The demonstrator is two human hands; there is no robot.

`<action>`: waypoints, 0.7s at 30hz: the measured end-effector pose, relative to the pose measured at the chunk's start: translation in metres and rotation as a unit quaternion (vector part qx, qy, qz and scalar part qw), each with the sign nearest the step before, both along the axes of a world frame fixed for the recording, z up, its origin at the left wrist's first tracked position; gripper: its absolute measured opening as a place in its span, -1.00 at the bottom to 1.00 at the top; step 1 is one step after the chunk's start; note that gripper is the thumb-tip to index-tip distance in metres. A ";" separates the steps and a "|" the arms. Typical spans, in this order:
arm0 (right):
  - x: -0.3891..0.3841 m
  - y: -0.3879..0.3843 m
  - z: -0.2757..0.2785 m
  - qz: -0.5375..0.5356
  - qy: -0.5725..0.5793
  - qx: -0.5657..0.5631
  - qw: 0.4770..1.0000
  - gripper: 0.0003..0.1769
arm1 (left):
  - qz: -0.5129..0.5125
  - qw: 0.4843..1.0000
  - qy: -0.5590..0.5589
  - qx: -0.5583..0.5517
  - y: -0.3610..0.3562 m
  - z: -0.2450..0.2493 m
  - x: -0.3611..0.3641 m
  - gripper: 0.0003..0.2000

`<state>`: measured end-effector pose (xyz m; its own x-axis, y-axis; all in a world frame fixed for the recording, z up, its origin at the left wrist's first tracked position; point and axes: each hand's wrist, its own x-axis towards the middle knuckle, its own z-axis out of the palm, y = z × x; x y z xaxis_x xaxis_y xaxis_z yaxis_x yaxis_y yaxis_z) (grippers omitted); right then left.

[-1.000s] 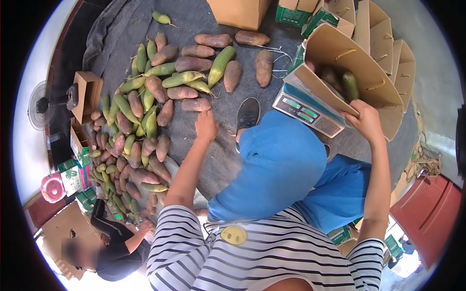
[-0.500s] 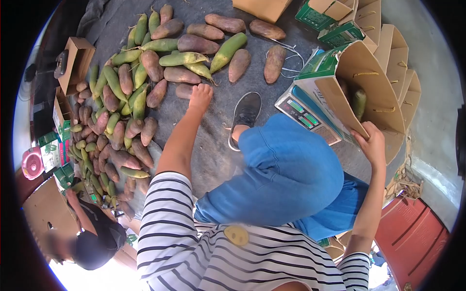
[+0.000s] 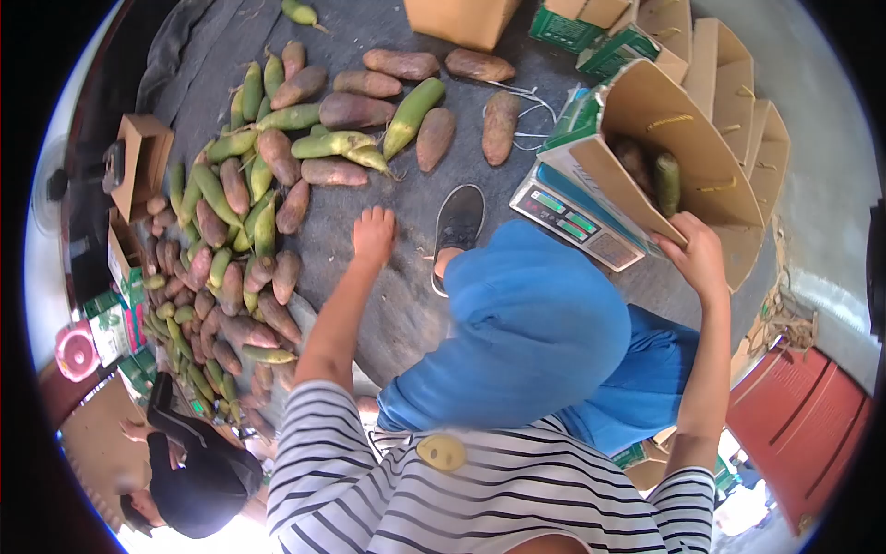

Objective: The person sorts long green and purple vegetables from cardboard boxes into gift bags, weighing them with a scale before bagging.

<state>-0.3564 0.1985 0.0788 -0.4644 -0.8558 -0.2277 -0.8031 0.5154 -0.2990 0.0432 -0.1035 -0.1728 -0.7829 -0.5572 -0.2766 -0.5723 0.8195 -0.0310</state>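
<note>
My left hand hovers over the dark mat with fingers curled, just below a brown root. The root that lay in front of it no longer shows on the mat, so it seems to be under my palm. My right hand grips the front rim of an open cardboard carton. The carton leans on a digital scale and holds a green root and a brown one. A large heap of green and brown roots spreads to the left.
My shoe and blue-clad knee sit between hands. More open cartons stand behind the held one, a plain box at the top, small boxes at left. Another person crouches bottom left. A red panel lies right.
My left hand reached out to a brown root, then drew back toward me with fingers curled; that root is gone from the mat. My right hand stayed on the carton rim.
</note>
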 end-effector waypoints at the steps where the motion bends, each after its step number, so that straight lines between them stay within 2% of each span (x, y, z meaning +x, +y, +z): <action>1: -0.001 0.001 -0.001 0.003 -0.001 -0.002 1.000 -0.74 | 0.014 0.999 0.042 0.010 0.011 0.003 0.006 -0.54; 2: -0.001 0.001 -0.002 0.005 0.000 -0.002 1.000 -0.74 | 0.026 0.996 0.086 0.022 0.022 0.005 0.011 -0.53; 4: -0.003 0.005 -0.003 0.005 0.004 -0.002 1.000 -0.72 | 0.091 0.987 0.123 0.057 0.037 0.033 0.009 -0.66; 6: -0.004 0.007 -0.002 0.004 0.010 -0.002 1.000 -0.69 | 0.187 0.952 0.234 0.068 0.041 0.029 0.016 -0.55; 7: -0.003 0.008 0.000 0.002 0.011 0.000 1.000 -0.68 | 0.187 0.943 0.265 0.072 0.041 0.040 0.001 -0.50; 9: -0.004 0.011 -0.001 0.000 0.016 0.007 1.000 -0.67 | 0.198 0.924 0.320 0.075 0.033 0.076 -0.017 -0.41; 11: -0.004 0.013 -0.002 0.002 0.015 0.011 1.000 -0.66 | 0.220 0.859 0.434 0.159 0.034 0.137 -0.061 -0.40; 13: -0.005 0.013 -0.003 0.005 0.013 0.013 1.000 -0.65 | 0.202 0.768 0.552 0.254 0.041 0.207 -0.109 -0.40; 15: -0.006 0.014 -0.005 0.007 0.011 0.011 1.000 -0.65 | 0.117 0.726 0.628 0.254 0.054 0.265 -0.153 -0.40; 17: -0.007 0.015 -0.005 0.009 0.011 0.007 1.000 -0.64 | 0.074 0.694 0.654 0.291 0.069 0.300 -0.191 -0.36; 19: -0.006 0.017 -0.005 0.010 0.009 0.004 1.000 -0.64 | 0.020 0.672 0.623 0.399 0.081 0.316 -0.228 -0.36; 21: -0.007 0.018 -0.005 0.006 0.005 0.001 1.000 -0.64 | -0.047 0.717 0.576 0.390 0.083 0.309 -0.252 -0.37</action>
<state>-0.3634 0.2167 0.0740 -0.4568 -0.8604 -0.2259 -0.8116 0.5070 -0.2902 -0.2083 -0.0205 0.1358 -0.7670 -0.5134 0.3847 0.2089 0.3671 0.9064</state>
